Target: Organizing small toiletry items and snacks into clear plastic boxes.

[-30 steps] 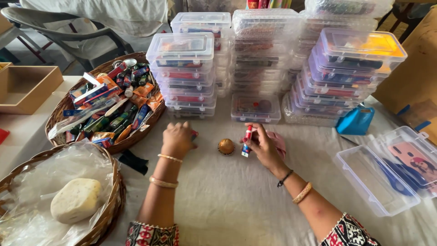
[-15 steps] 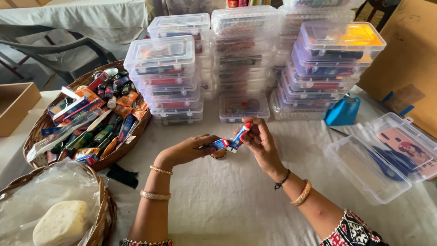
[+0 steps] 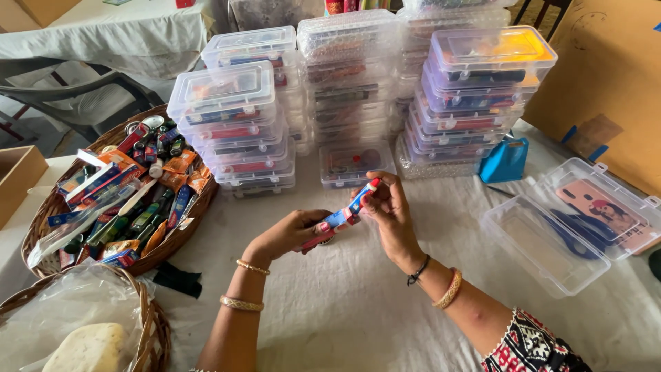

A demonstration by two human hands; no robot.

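Both hands pinch one small red-blue tube (image 3: 344, 215), long axis rising rightward: left hand (image 3: 289, 234) fingers low end, right hand (image 3: 391, 210) fingers top.

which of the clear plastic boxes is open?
The clear box lying alone at the right of the white-covered table, lid hinged back flat with blue scissors on it. The stacked boxes are all shut.

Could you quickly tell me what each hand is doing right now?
Left hand: closed on the small blue-and-red tube.
Right hand: closed on the same tube.
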